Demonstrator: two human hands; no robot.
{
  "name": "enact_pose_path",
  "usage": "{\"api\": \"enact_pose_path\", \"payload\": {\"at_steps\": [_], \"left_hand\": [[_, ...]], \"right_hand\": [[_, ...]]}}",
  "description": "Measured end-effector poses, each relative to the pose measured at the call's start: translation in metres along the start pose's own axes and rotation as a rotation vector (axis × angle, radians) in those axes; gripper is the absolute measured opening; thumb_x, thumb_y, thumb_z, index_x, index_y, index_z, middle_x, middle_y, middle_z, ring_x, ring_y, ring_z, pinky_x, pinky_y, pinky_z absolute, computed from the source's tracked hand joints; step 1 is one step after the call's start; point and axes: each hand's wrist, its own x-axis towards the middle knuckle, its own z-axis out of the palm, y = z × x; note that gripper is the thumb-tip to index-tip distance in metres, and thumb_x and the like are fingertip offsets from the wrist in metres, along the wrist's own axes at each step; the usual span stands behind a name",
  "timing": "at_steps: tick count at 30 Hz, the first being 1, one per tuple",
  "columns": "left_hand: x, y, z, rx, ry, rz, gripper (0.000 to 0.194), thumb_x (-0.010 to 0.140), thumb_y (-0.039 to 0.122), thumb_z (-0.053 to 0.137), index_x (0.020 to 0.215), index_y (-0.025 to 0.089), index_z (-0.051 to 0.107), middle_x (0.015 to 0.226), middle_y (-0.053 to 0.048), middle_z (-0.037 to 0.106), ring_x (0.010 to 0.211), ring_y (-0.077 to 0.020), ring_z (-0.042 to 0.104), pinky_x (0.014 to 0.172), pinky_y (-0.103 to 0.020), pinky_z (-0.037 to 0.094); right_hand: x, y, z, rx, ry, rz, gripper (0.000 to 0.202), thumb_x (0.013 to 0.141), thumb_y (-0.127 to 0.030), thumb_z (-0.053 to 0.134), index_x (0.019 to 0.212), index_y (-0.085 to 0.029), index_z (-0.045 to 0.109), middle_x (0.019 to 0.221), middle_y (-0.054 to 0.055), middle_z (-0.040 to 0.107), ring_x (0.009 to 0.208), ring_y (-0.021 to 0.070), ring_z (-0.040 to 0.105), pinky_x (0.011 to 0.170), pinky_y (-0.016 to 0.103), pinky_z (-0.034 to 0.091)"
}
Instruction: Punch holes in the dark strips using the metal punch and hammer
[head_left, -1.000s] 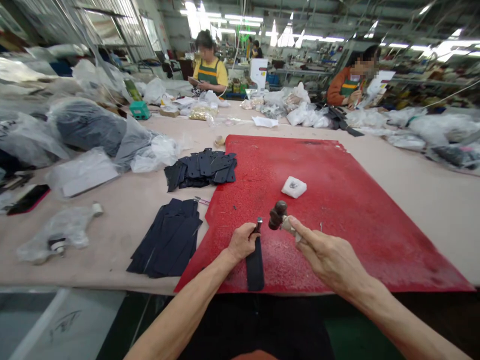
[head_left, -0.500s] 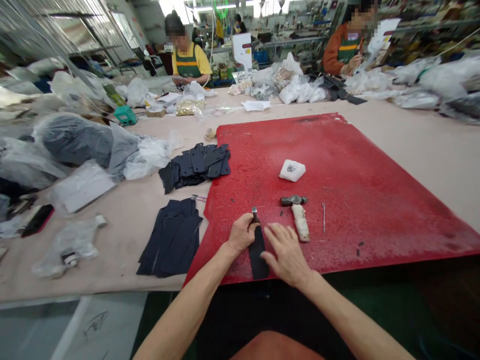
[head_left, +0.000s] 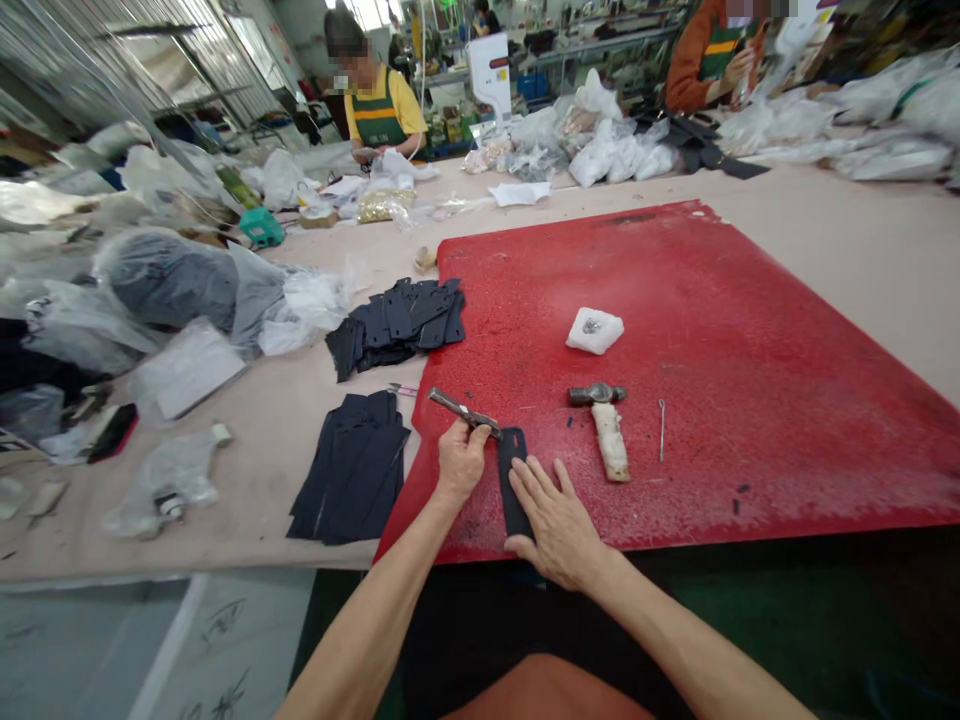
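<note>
In the head view my left hand is closed around a metal hole punch, which tilts to the left over the red mat. Under my right hand lies a dark strip with rounded corners; a small slot shows red near its far end. My right fingers are stretched out, resting on the strip's right side, with the thumb by its near end. To the right lies a ball-peen hammer with a wrapped handle. A thin metal pin is beyond it.
A white block sits farther back on the mat. Left of my hands are a stack of dark strips and a pile of punched pieces, with small snips between. Plastic bags crowd the left. Two people work across the table.
My left hand has tipped the punch from upright over to the left, off the strip's end, uncovering a slot there. My right hand has settled onto the strip. The view has shifted slightly.
</note>
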Motion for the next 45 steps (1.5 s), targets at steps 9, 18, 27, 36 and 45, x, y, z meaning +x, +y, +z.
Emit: {"api": "enact_pose_path", "payload": {"at_steps": [9,18,27,36,45], "left_hand": [[-0.032,-0.011,0.006,-0.025,-0.023,0.015,0.012,0.085,0.022,0.058,0.086,0.017,0.069,0.083,-0.004,0.073,0.077,-0.0176,0.068,0.076,-0.029,0.054],[-0.031,-0.010,0.010,-0.098,-0.105,0.017,0.014,0.084,0.021,0.059,0.090,0.017,0.071,0.085,-0.004,0.074,0.078,-0.0177,0.069,0.076,-0.029,0.056],[-0.034,-0.009,0.022,-0.137,-0.259,0.071,0.017,0.081,0.017,0.059,0.092,0.017,0.073,0.091,-0.004,0.076,0.085,-0.0177,0.071,0.082,-0.030,0.058],[-0.032,-0.010,0.022,-0.118,-0.294,0.086,0.019,0.083,0.017,0.059,0.096,0.018,0.073,0.095,-0.004,0.076,0.086,-0.0170,0.071,0.082,-0.029,0.059],[-0.032,-0.008,0.023,-0.062,-0.287,0.117,0.019,0.083,0.016,0.059,0.095,0.018,0.073,0.094,-0.004,0.076,0.086,-0.0174,0.072,0.082,-0.030,0.059]], "right_hand": [[0.069,0.053,-0.017,-0.009,0.020,0.032,0.060,0.093,-0.039,0.048,0.146,-0.012,0.037,0.153,0.018,0.032,0.143,0.0313,0.026,0.114,0.057,0.015],[0.010,0.034,-0.010,0.054,0.091,0.155,0.052,0.093,-0.031,0.048,0.142,-0.014,0.042,0.150,0.014,0.040,0.142,0.0303,0.028,0.114,0.057,0.014],[0.016,0.033,0.000,0.059,0.220,0.285,0.041,0.090,-0.032,0.055,0.129,-0.021,0.057,0.146,0.012,0.045,0.137,0.0296,0.035,0.112,0.055,0.020],[0.022,0.020,0.007,0.108,0.300,0.428,0.036,0.087,-0.028,0.060,0.122,-0.023,0.062,0.142,0.007,0.051,0.136,0.0296,0.036,0.113,0.056,0.019],[0.021,0.023,0.005,0.137,0.296,0.419,0.039,0.084,-0.029,0.064,0.122,-0.025,0.062,0.140,0.005,0.053,0.135,0.0293,0.036,0.113,0.055,0.019]]}}
